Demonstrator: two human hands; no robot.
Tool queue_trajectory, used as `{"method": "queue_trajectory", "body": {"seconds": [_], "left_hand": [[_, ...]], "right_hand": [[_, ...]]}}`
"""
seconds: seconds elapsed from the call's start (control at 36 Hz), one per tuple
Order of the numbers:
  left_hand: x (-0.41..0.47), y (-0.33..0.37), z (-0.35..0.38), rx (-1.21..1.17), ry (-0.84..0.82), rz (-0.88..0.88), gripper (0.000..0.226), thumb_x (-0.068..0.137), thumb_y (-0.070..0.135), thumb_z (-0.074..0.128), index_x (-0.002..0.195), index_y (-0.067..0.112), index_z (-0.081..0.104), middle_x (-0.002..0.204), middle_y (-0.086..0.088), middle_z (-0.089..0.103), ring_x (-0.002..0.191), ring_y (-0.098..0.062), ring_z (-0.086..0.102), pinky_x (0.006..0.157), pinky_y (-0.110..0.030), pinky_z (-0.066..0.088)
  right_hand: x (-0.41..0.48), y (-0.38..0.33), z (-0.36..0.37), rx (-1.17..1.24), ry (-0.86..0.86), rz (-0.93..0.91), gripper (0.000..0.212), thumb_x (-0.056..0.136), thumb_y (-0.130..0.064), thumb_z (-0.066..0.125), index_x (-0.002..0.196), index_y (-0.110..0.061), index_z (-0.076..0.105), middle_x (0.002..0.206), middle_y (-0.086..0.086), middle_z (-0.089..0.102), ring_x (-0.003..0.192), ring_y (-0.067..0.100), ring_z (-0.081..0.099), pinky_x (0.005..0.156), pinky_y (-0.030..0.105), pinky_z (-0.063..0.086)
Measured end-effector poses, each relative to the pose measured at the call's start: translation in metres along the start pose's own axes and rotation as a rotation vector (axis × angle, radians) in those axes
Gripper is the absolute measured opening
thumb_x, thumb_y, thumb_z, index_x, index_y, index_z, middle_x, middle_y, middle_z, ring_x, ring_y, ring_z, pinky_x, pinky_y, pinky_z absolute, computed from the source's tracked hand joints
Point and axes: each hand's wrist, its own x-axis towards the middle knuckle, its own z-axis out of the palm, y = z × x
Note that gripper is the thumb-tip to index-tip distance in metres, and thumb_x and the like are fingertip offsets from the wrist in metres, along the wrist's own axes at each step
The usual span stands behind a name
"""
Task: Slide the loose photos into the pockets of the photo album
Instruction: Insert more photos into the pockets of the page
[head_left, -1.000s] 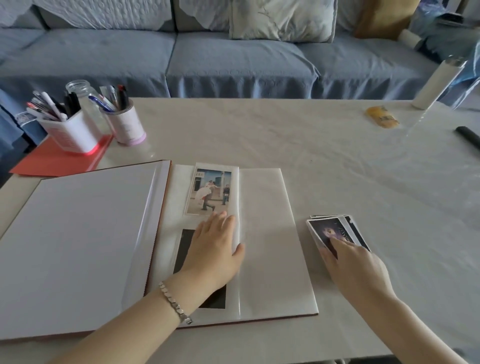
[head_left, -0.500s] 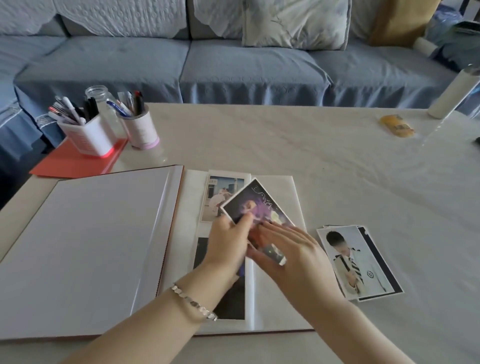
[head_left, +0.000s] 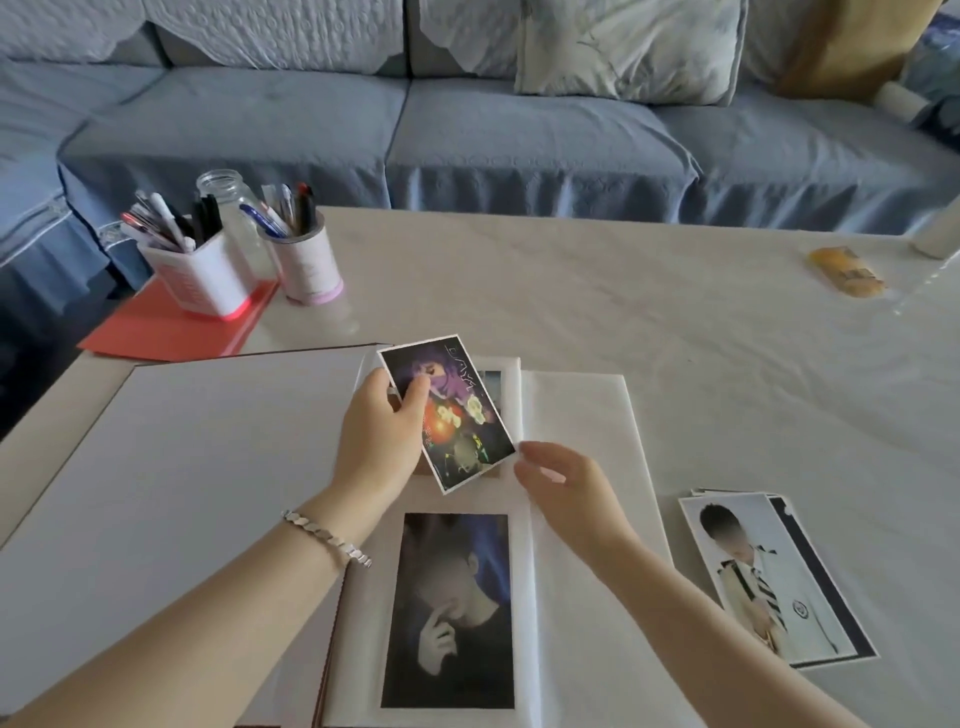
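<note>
Head view shows your left hand (head_left: 382, 431) pinching a glossy, white-bordered photo of a purple-haired figure (head_left: 452, 415) by its long left edge. The thumb lies across the front and the fingers curl behind, so the print hangs tilted above the upper half of the open white-paged photo album (head_left: 582, 447). Holding it by the edge keeps the picture face clean and leaves the far edge free to lead into a pocket.

Your right hand (head_left: 566, 486) is relaxed and holds nothing. Its fingertips (head_left: 524, 457) sit just beside the print's lower right corner; whether they touch it cannot be told. Judging by its place, that hand is likely there to lift the clear pocket film or steady the corner.

Lower down, a dark portrait print (head_left: 457, 608) already lies in the lower pocket. Another print (head_left: 491, 378) peeks out behind the held one, in the upper pocket.

Your small stack of remaining loose photos (head_left: 769, 582) lies on the pale cloth-covered table (head_left: 649, 312), just right of the album and within easy reach of your right hand.
</note>
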Motion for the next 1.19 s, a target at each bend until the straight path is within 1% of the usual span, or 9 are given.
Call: {"method": "queue_trajectory", "body": {"seconds": [0.14, 0.33, 0.5, 0.58, 0.67, 0.81, 0.86, 1.06, 1.19], "left_hand": [[0.001, 0.001, -0.016, -0.029, -0.026, -0.03, 0.041, 0.093, 0.029, 0.052, 0.066, -0.002, 0.046, 0.063, -0.019, 0.046, 0.062, -0.03, 0.046, 0.055, -0.03, 0.033], [-0.025, 0.006, -0.029, -0.205, -0.295, -0.223, 0.027, 0.094, 0.035, 0.049, 0.09, 0.013, 0.063, 0.094, -0.011, 0.067, 0.086, -0.016, 0.063, 0.065, -0.017, 0.045], [-0.046, 0.028, -0.023, -0.102, -0.426, -0.179, 0.043, 0.096, 0.049, 0.028, 0.071, 0.022, 0.051, 0.077, 0.004, 0.055, 0.08, -0.012, 0.054, 0.077, -0.023, 0.037], [-0.042, 0.021, -0.016, 0.105, -0.404, -0.281, 0.059, 0.097, 0.053, 0.017, 0.13, 0.016, 0.049, 0.134, -0.005, 0.048, 0.126, -0.024, 0.042, 0.1, -0.032, 0.03], [-0.038, 0.01, -0.011, 0.11, -0.367, -0.422, 0.067, 0.096, 0.056, 0.021, 0.145, 0.011, 0.025, 0.15, -0.012, 0.028, 0.134, -0.031, 0.032, 0.108, -0.039, 0.028], [-0.037, 0.013, -0.005, -0.136, -0.316, -0.614, 0.042, 0.097, 0.04, 0.037, 0.124, 0.008, 0.042, 0.091, -0.009, 0.054, 0.078, -0.02, 0.057, 0.062, -0.028, 0.043], [-0.038, 0.015, -0.005, -0.079, -0.343, -0.572, 0.034, 0.095, 0.029, 0.046, 0.113, 0.001, 0.052, 0.074, -0.013, 0.053, 0.065, -0.019, 0.052, 0.061, -0.027, 0.04], [-0.046, 0.02, -0.01, 0.1, -0.416, -0.299, 0.018, 0.084, 0.008, 0.064, 0.101, 0.003, 0.065, 0.098, -0.01, 0.065, 0.087, -0.021, 0.058, 0.072, -0.027, 0.047], [-0.032, 0.021, -0.07, 0.344, -0.208, -0.037, 0.022, 0.085, 0.014, 0.063, 0.104, 0.012, 0.052, 0.097, 0.0, 0.058, 0.087, -0.019, 0.055, 0.069, -0.027, 0.042]], "right_hand": [[0.0, -0.004, -0.002, 0.209, 0.0, 0.11, 0.038, 0.089, -0.016, 0.061, 0.125, -0.015, 0.051, 0.11, 0.005, 0.061, 0.085, 0.013, 0.058, 0.068, 0.018, 0.046], [-0.022, -0.027, -0.009, 0.272, -0.067, -0.061, 0.024, 0.084, -0.041, 0.055, 0.098, -0.023, 0.062, 0.094, -0.011, 0.067, 0.085, -0.002, 0.063, 0.069, 0.006, 0.046], [-0.036, -0.035, -0.024, 0.269, -0.077, -0.04, 0.006, 0.086, -0.013, 0.064, 0.08, -0.011, 0.066, 0.076, 0.0, 0.073, 0.074, 0.014, 0.069, 0.06, 0.018, 0.051], [-0.035, -0.028, -0.04, 0.29, -0.014, 0.027, 0.011, 0.091, -0.014, 0.057, 0.083, -0.01, 0.063, 0.071, -0.001, 0.07, 0.071, 0.015, 0.067, 0.059, 0.019, 0.049], [-0.032, -0.012, -0.051, 0.339, -0.071, 0.175, 0.015, 0.096, -0.014, 0.048, 0.091, -0.008, 0.06, 0.075, 0.006, 0.071, 0.08, 0.026, 0.066, 0.08, 0.041, 0.052], [-0.04, -0.002, -0.047, 0.374, -0.152, 0.321, 0.018, 0.097, -0.008, 0.043, 0.095, 0.001, 0.058, 0.087, 0.019, 0.069, 0.084, 0.033, 0.065, 0.089, 0.048, 0.048], [-0.043, -0.002, -0.044, 0.312, -0.145, 0.313, 0.022, 0.097, -0.011, 0.043, 0.103, 0.005, 0.057, 0.1, 0.026, 0.066, 0.096, 0.038, 0.063, 0.096, 0.051, 0.046], [-0.053, -0.014, -0.039, 0.242, -0.174, 0.242, 0.022, 0.097, -0.016, 0.044, 0.104, 0.0, 0.058, 0.1, 0.021, 0.067, 0.098, 0.035, 0.063, 0.098, 0.05, 0.045], [-0.054, -0.038, -0.033, 0.238, -0.163, 0.105, 0.019, 0.097, -0.017, 0.045, 0.097, -0.005, 0.06, 0.087, 0.012, 0.07, 0.081, 0.022, 0.068, 0.072, 0.03, 0.053]]}}
